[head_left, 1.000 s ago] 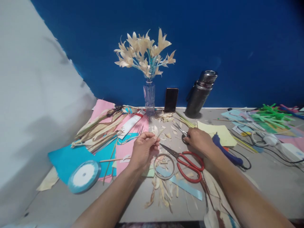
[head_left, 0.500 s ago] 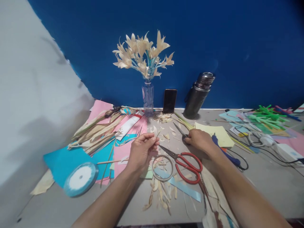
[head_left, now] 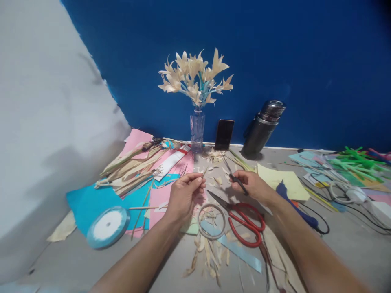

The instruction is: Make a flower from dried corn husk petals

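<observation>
My left hand (head_left: 187,192) is closed, pinching a thin pale sliver (head_left: 205,172) of what looks like dried husk between thumb and fingertips. My right hand (head_left: 252,185) is closed on small dark-handled scissors (head_left: 239,183), whose blades point up and away toward the wall. Between and below my hands lie large red-handled scissors (head_left: 244,221), touched by neither hand. Beside them is a grey tape ring (head_left: 200,221), near my left wrist, with a light blue ribbon strip (head_left: 241,253) and scattered husk scraps (head_left: 210,256).
A clear bottle (head_left: 198,132) with pale husk flowers (head_left: 195,75) stands by the wall, beside a phone (head_left: 224,135) and a dark flask (head_left: 262,130). Left are a ribbon spool (head_left: 107,228) and husk strips (head_left: 128,173). Right are a blue glue gun (head_left: 295,207) and cables (head_left: 348,207).
My right hand has lifted the small scissors from the tabletop and brought them slightly toward my left hand. My left hand keeps its pinch. The whole view has shifted a little.
</observation>
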{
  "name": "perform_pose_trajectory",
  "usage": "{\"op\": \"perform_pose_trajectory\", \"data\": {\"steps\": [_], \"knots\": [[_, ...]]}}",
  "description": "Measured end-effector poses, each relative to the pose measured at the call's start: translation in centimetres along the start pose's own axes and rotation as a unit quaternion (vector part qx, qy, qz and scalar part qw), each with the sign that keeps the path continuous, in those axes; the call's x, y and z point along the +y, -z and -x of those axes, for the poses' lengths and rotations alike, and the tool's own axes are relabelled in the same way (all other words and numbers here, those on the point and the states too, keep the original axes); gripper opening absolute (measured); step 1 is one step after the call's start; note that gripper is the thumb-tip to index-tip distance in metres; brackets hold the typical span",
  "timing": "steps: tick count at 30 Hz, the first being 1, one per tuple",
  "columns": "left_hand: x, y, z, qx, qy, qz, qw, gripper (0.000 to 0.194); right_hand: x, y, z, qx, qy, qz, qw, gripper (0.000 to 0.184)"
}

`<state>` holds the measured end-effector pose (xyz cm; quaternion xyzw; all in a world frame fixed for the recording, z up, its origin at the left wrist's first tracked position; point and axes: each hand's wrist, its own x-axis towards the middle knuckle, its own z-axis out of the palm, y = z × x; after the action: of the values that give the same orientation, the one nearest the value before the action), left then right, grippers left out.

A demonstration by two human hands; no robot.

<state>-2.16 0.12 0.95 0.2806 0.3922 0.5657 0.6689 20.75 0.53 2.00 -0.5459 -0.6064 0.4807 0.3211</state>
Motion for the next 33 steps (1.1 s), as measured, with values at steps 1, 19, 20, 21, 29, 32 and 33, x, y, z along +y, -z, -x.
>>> {"op": "perform_pose_trajectory", "data": {"steps": [1,19,20,21,29,32,33], "knots": [[0.0,0.0,0.0,0.0,-0.009,-0.001,1.0,0.026,-0.2,-0.4,0.2,-0.021,0.01,0.003,1.0,0.032],[0.1,0.0,0.0,-0.021,-0.001,0.024,0.999,0.027,-1.3,-4.0,1.0,0.046,0.13,0.219,0.966,0.024],[0.1,0.0,0.0,-0.023,-0.004,0.022,0.999,0.026,-1.4,-4.0,1.0,0.047,0.131,0.222,0.965,0.025],[0.1,0.0,-0.1,-0.023,-0.006,0.019,1.0,0.026,-1.4,-3.9,1.0,0.047,0.13,0.223,0.965,0.025],[0.2,0.0,-0.1,-0.011,-0.035,-0.002,0.999,0.023,-1.1,-3.6,1.2,0.056,0.124,0.233,0.963,0.034],[0.2,0.0,-0.1,-0.009,-0.039,0.008,0.999,0.025,-1.1,-3.2,1.1,0.073,0.123,0.226,0.964,0.037],[0.2,-0.1,-0.1,-0.008,-0.039,0.009,0.999,0.027,-1.1,-2.9,1.0,0.078,0.115,0.226,0.964,0.037]]}}
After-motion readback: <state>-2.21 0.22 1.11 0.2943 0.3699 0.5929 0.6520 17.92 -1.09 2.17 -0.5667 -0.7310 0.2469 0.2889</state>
